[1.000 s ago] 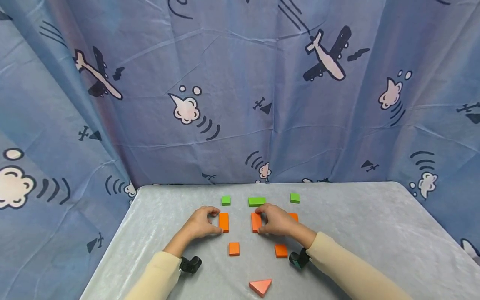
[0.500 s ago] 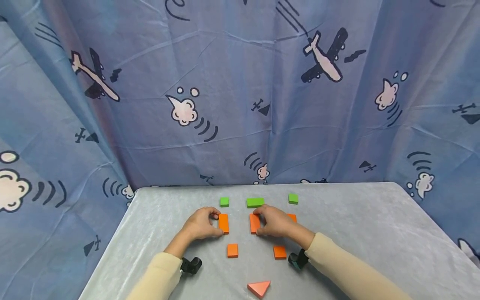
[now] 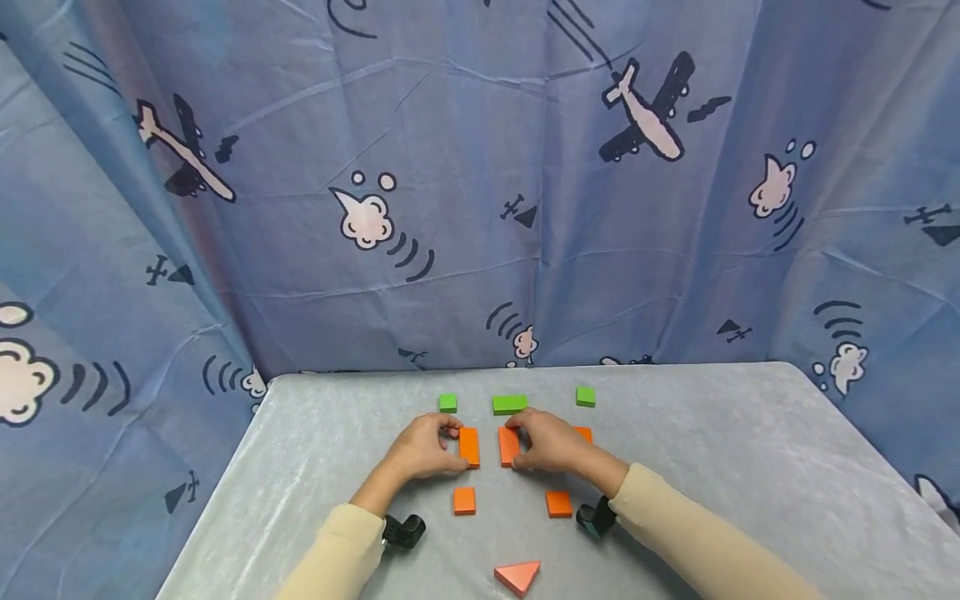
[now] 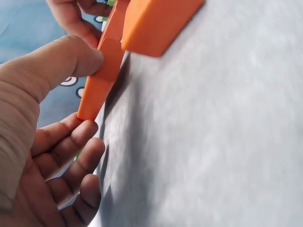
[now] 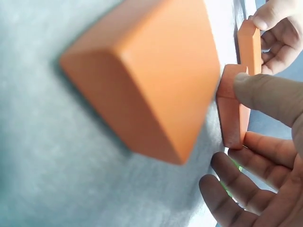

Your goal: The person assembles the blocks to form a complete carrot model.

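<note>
Between thumb and fingertips my left hand [image 3: 422, 447] pinches an upright-lying orange rectangular block [image 3: 468, 448] by its two short ends. A little to its right, my right hand [image 3: 553, 442] grips a similar, redder block [image 3: 508, 447] the same way. The two blocks stand roughly parallel on the table with a narrow gap between them. The left wrist view shows the thumb on the near end of the orange block [image 4: 102, 80]. In the right wrist view, the thumb presses the near end of the redder block [image 5: 232, 118].
A grey-white cloth covers the table [image 3: 712, 467]. Behind the hands lie a green cube [image 3: 447, 403], a green rectangular block [image 3: 510, 405] and another green cube [image 3: 586, 397]. An orange block [image 3: 583, 434] is partly hidden by my right hand. Nearer are orange squares [image 3: 464, 501] [image 3: 558, 504] and a triangle [image 3: 517, 577].
My left hand has slid the orange block to the right, narrowing the gap to the redder block. My right hand keeps its hold in place; the head view has shifted slightly.
</note>
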Demonstrator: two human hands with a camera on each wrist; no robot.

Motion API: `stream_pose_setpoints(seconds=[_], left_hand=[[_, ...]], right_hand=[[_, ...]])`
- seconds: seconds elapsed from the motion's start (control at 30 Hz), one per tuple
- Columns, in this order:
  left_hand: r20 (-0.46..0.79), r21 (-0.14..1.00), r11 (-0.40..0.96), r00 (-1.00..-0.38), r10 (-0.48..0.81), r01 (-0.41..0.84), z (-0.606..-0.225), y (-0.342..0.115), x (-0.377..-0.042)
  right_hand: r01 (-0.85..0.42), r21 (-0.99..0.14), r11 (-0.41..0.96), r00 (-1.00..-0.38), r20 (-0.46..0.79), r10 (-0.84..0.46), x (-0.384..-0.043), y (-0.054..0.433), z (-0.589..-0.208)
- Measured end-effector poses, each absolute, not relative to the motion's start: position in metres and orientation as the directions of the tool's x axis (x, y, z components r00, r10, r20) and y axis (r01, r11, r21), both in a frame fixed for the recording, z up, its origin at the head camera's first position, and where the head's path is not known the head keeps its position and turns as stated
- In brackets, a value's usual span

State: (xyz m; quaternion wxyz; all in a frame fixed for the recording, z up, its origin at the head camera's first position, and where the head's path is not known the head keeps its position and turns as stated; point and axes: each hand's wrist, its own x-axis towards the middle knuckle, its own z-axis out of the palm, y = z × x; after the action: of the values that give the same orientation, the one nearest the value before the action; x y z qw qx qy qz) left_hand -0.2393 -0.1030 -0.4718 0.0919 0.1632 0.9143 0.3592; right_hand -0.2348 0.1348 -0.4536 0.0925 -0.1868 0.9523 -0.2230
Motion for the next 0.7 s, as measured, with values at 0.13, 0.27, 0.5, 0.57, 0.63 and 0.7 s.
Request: stream_pose_setpoints(seconds=[0.13,0.27,0.5,0.57,0.63,0.7], left_hand=[[-0.049,0.667,0.704,-0.929,0.368,0.244,-0.473,-0.096,-0.241],[-0.044,0.647,0.719,-0.929,0.368,0.254,-0.475,-0.092,-0.243],[-0.061,0.652,0.719,-0.929,0.366,0.24,-0.474,-0.087,-0.243],[-0.069,0.654,0.72,-0.93,0.362,0.232,-0.473,-0.086,-0.243],[-0.071,0.647,0.726,-0.93,0.36,0.232,-0.473,-0.085,-0.243],[-0.07,0.643,0.729,-0.931,0.359,0.233,-0.472,-0.084,-0.243]], right_hand=[[-0.315,-0.463,0.828,-0.91,-0.1,-0.402,-0.237,0.135,-0.453],[-0.318,-0.456,0.831,-0.909,-0.102,-0.404,-0.238,0.135,-0.453],[-0.311,-0.456,0.834,-0.909,-0.115,-0.401,-0.238,0.135,-0.453],[-0.312,-0.453,0.835,-0.908,-0.117,-0.402,-0.238,0.134,-0.452],[-0.314,-0.449,0.837,-0.908,-0.117,-0.403,-0.238,0.134,-0.452],[-0.314,-0.446,0.838,-0.908,-0.118,-0.403,-0.238,0.134,-0.451]])
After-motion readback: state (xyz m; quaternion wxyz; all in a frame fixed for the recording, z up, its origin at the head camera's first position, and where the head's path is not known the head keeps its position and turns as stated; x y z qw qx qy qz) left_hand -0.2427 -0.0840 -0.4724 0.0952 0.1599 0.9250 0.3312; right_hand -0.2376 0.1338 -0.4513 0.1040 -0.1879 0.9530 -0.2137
